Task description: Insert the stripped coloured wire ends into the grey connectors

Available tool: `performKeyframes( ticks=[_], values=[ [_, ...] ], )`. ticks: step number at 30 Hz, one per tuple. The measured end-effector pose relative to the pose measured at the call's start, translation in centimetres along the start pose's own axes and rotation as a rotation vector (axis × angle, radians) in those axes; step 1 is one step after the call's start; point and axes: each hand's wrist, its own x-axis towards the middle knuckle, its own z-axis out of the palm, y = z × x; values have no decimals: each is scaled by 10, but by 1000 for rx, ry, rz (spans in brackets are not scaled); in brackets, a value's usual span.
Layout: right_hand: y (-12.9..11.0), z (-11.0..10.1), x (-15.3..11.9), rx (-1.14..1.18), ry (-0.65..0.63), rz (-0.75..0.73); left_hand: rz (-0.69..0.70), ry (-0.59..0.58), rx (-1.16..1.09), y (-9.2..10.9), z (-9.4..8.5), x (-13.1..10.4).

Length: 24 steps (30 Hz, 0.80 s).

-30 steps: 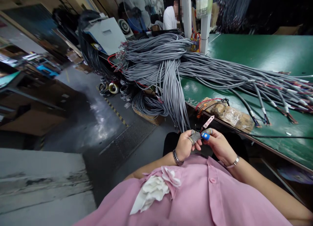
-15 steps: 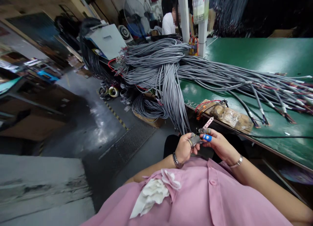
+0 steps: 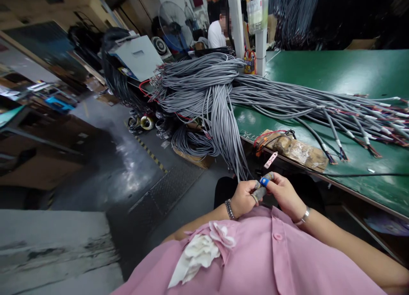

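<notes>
My left hand [image 3: 245, 198] is closed in front of my shirt, close to the lower ends of a hanging bundle of grey cables [image 3: 227, 129]. Grey covers wrap some of its fingertips. Facing it, my right hand [image 3: 286, 196] is pinched, with a blue wrap [image 3: 264, 182] on one digit and a grey cover on another. The fingertips of both hands meet. What lies between them is too small and hidden to name. A pink tag with holes [image 3: 271, 160] hangs at the table edge just above my right hand.
More grey cables with stripped ends [image 3: 367, 124] stretch across the green table [image 3: 332, 69]. A taped wooden block [image 3: 297, 150] lies at its front edge, beside a black cord [image 3: 361, 174]. A coil of cable [image 3: 194, 141] sits below. A person in white [image 3: 216, 33] is behind.
My fingertips have drawn closer together, and my right hand has turned slightly so the blue wrap sits further left. The small wires glimpsed between my fingers before are now hidden. The cables stay put.
</notes>
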Motion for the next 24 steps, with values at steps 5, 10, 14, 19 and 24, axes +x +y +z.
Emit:
performKeyframes(
  ticks=[5,10,14,19,24],
  values=[
    [-1,-16,13,211,212,46,-116,6,-166,3,0,-4],
    [-2,-32,13,386,-2,133,-208,103,-361,1,-4,1],
    [-10,-24,3,332,-267,177,-197,100,-400,-2,-4,1],
    [-14,-10,0,196,-301,110,-188,60,-365,-8,-4,-2],
    [-4,-4,0,109,-150,41,-153,149,-291,-10,-3,-2]
  ],
)
